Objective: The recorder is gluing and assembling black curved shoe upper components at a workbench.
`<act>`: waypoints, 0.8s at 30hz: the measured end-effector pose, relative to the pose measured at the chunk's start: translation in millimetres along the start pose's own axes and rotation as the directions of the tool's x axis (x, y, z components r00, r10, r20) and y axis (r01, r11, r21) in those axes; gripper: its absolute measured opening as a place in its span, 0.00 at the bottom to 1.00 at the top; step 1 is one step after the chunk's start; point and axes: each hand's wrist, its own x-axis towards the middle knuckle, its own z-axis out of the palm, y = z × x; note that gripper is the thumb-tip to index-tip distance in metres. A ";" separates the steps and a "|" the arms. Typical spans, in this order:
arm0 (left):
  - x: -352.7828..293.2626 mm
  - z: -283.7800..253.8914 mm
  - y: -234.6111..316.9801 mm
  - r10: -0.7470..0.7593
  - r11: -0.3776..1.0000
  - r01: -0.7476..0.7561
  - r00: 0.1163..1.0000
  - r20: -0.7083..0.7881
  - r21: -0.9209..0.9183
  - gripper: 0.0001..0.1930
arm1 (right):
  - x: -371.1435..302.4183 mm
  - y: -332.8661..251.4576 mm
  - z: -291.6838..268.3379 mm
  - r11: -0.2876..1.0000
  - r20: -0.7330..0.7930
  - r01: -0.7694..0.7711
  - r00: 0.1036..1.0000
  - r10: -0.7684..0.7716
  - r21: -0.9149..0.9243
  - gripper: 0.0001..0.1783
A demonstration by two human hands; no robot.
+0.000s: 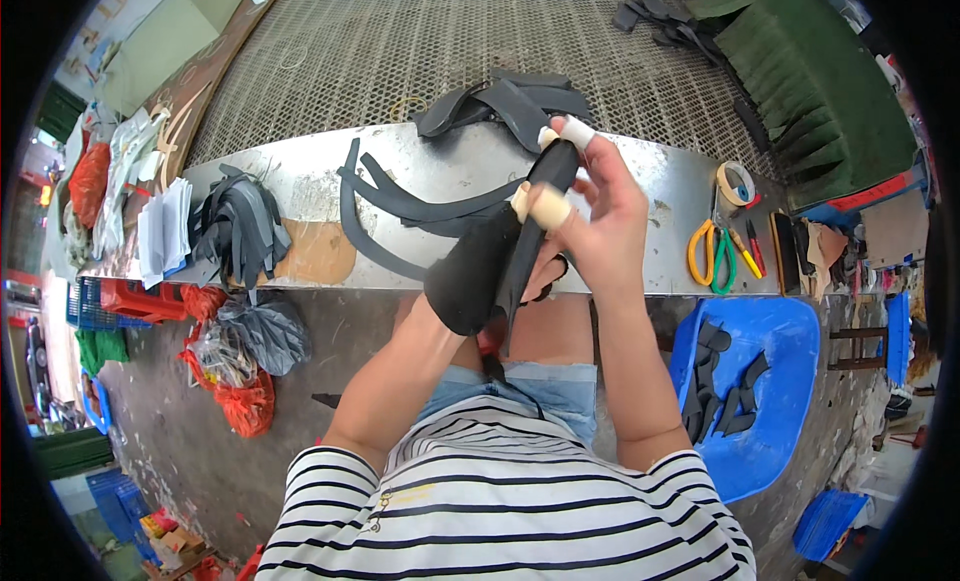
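Note:
Both my hands grip a dark, flat, curved strip (543,194) that stands on edge between them, over the near edge of the metal table. My left hand (476,266), wearing what looks like a black fingerless covering, pinches it from the left; a pale finger cover shows at one tip. My right hand (603,213) has pale wraps on its thumb and a finger and presses the strip from the right, its fingers closed at the upper end. Long dark curved strips (430,206) lie on the table left of my hands. Just beyond sits a pile of wider dark pieces (510,106).
A mesh conveyor belt (350,51) runs beyond the metal table (310,176). On the table, a bundle of dark strips (240,226) hangs at left; scissors (705,251) and a tape roll (737,184) lie at right. A blue bin (785,381) holding dark pieces stands below right.

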 end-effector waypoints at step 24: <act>10.3 -6.0 8.7 0.622 0.645 -0.190 0.694 -0.364 0.740 0.16 | -38.8 17.3 -15.0 0.958 0.217 -0.152 0.954 0.206 -0.242 0.09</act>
